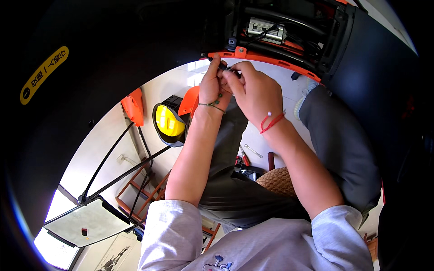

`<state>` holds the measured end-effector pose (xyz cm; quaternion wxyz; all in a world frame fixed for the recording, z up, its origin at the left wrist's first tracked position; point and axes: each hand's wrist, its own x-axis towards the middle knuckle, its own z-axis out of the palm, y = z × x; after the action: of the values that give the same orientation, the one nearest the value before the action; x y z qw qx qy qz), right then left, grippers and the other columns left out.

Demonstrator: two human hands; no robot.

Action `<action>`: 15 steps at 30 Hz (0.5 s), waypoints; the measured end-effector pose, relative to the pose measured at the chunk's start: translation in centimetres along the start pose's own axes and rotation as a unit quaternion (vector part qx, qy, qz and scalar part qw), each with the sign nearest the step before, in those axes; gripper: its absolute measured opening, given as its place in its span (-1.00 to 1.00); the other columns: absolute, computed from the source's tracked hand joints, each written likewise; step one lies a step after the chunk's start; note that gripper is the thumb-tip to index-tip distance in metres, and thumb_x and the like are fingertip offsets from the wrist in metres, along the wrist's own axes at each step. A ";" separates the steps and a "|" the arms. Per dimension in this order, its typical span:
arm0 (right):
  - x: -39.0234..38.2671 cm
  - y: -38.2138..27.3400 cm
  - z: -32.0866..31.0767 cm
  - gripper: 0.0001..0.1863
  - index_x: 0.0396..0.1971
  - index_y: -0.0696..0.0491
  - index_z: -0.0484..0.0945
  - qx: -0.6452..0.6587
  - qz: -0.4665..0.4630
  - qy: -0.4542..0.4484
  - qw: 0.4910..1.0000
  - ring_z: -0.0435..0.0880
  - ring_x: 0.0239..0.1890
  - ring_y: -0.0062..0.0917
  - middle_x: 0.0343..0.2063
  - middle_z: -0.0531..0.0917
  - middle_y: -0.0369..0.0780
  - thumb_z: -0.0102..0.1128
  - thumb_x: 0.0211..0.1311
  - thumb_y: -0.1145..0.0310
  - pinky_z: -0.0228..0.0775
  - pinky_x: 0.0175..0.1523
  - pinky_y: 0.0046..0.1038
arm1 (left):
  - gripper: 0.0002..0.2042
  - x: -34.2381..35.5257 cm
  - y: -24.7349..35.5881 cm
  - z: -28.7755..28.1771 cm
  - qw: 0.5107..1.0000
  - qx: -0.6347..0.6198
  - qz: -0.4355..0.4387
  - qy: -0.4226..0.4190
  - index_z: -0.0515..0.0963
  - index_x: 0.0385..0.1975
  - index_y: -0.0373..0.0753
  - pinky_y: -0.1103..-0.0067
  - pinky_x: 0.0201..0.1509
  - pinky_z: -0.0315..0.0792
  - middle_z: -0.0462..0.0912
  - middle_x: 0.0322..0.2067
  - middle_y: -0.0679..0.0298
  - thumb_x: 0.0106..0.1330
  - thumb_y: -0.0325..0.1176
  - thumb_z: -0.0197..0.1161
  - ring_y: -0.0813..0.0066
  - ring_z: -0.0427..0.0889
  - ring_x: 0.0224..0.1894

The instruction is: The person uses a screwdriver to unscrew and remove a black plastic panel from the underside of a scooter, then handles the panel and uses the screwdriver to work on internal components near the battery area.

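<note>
My left hand (211,86), with a green bead bracelet at its wrist, is closed around a slim black rod-like tool (221,66) just below an orange-red slotted frame edge (271,62). My right hand (258,86), wearing a red cord bracelet, pinches the tool's lower end. The tool's upper tip reaches toward the dark underside of the frame; its exact kind is hidden by my fingers. Above my right hand an open black bay holds a silver finned box (266,30) with black cables around it.
A large black panel with a yellow label (44,75) curves along the left. A yellow rounded part in a black shell (168,120) lies on the floor. Between my legs are a wrench (253,151), a red-handled tool (244,158) and a woven seat (278,181). A wooden chair (142,189) stands left.
</note>
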<state>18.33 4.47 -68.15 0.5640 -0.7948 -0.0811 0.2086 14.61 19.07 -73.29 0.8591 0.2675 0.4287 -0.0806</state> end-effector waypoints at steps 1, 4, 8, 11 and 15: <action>0.5 0.6 0.0 -0.63 -0.37 0.19 0.49 0.040 0.021 -0.015 0.999 0.56 -0.59 -0.46 -0.65 0.58 -0.20 0.00 0.28 0.13 0.37 -0.44 -0.46 | -0.75 -0.2 0.3 -0.1 0.999 -0.011 -0.012 -0.039 0.49 -0.42 -0.18 0.65 -0.39 0.44 0.47 -0.59 0.40 0.35 -0.12 0.15 0.56 0.50 -0.50; 2.1 1.0 -1.2 -0.67 -0.37 0.21 0.44 0.472 0.378 -0.123 0.787 0.46 -0.70 -0.55 -0.66 0.60 -0.13 -0.15 0.33 0.22 0.26 -0.54 -0.58 | -0.77 -1.4 -0.3 3.1 0.997 0.017 0.040 0.068 0.49 -0.38 -0.20 0.69 -0.42 0.41 0.46 -0.61 0.42 0.36 -0.16 0.13 0.60 0.47 -0.55; 0.9 1.0 -0.3 -0.58 -0.32 0.21 0.45 0.411 0.324 -0.118 0.844 0.52 -0.63 -0.55 -0.57 0.63 -0.15 -0.08 0.34 0.08 0.30 -0.50 -0.59 | -0.80 -1.4 0.6 1.7 0.999 -0.009 0.001 -0.036 0.49 -0.33 -0.23 0.64 -0.42 0.39 0.46 -0.62 0.44 0.36 -0.21 0.12 0.63 0.41 -0.58; -0.3 0.8 0.5 -0.57 -0.18 0.22 0.48 -0.028 0.015 0.051 0.998 0.57 -0.60 -0.50 -0.60 0.62 -0.14 0.08 0.29 0.09 0.40 -0.41 -0.47 | -0.80 -1.4 -0.3 3.0 0.995 0.008 0.044 0.086 0.50 -0.34 -0.19 0.68 -0.49 0.33 0.41 -0.68 0.49 0.37 -0.18 0.12 0.67 0.33 -0.64; 0.4 0.1 0.1 -0.64 -0.32 0.20 0.48 -0.052 0.077 -0.094 0.991 0.55 -0.62 -0.50 -0.62 0.62 -0.17 0.01 0.31 0.14 0.38 -0.44 -0.47 | -0.77 -1.5 -0.2 2.5 0.999 -0.009 0.025 0.036 0.49 -0.37 -0.15 0.71 -0.51 0.33 0.39 -0.71 0.48 0.34 -0.12 0.15 0.59 0.42 -0.60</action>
<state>18.67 4.62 -68.39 0.4937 -0.8039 -0.0830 0.3210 15.34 17.50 -71.00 0.8471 0.2732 0.4536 -0.0452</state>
